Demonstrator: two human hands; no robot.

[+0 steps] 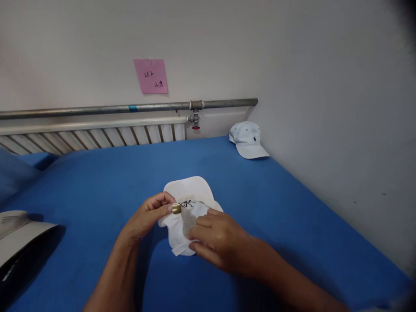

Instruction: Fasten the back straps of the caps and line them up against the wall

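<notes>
Just below the middle of the frame, over the blue bed [292,208], the left hand [147,216] has its grip pinched on the brass buckle [176,209] of a white cap [191,193]. The cap looks light, soft and floppy, with only its brim stiff, so buckle and brim seem the surest holds. The right hand [216,242] closes its grip on the crumpled crown.
</notes>
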